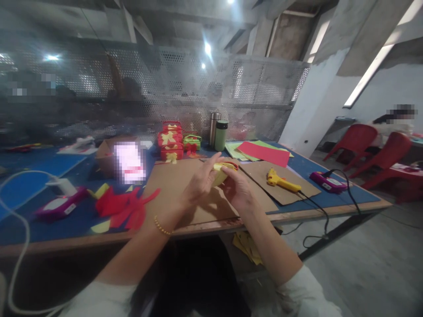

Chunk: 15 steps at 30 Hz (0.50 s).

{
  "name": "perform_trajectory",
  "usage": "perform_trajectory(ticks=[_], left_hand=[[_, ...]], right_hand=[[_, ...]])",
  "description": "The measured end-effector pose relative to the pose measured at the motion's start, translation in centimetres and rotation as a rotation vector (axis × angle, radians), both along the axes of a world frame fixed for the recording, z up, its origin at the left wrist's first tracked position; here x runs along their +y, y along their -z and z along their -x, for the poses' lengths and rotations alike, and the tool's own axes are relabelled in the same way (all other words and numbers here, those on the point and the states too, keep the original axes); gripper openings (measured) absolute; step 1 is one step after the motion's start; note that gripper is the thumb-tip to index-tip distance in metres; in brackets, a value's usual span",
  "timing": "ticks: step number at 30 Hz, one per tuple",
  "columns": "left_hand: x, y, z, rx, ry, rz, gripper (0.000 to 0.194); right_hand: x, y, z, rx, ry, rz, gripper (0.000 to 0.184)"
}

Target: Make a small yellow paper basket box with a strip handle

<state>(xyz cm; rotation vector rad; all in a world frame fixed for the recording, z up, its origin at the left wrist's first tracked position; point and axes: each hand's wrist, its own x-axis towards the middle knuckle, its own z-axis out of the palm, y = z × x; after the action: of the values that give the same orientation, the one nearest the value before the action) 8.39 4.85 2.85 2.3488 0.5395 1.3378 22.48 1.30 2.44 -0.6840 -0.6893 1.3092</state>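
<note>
Over the brown cardboard sheet [168,189], I hold a small yellow felt-like piece with a red strip along its top [220,177] between both hands. My left hand [201,179] is closed against the piece's left side, its fingers pointing up and away. My right hand [237,190] pinches it from the right, thumb on the near face. The fingers partly cover the piece, so its full shape is hidden. To the right, a yellow hot glue gun [284,181] lies on a smaller cardboard piece [257,169].
Red felt scraps [122,207] lie left, near a glowing phone [129,162] and a purple power strip [61,204]. Small red boxes with yellow bows [172,143], a green box [192,142] and a green bottle [221,135] stand behind. Red felt [264,153] and another power strip [327,182] are right.
</note>
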Motion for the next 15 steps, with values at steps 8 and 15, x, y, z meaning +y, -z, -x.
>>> perform_trajectory(ticks=[8,15], left_hand=[[-0.6,-1.0,0.2,-0.092,0.016,0.227,0.046],[-0.9,-1.5,0.0,-0.109,0.055,0.276,0.043]], right_hand=[[0.0,0.3,-0.3,0.005,0.016,-0.012,0.032],[-0.4,0.3,-0.1,-0.029,-0.032,-0.062,0.034]])
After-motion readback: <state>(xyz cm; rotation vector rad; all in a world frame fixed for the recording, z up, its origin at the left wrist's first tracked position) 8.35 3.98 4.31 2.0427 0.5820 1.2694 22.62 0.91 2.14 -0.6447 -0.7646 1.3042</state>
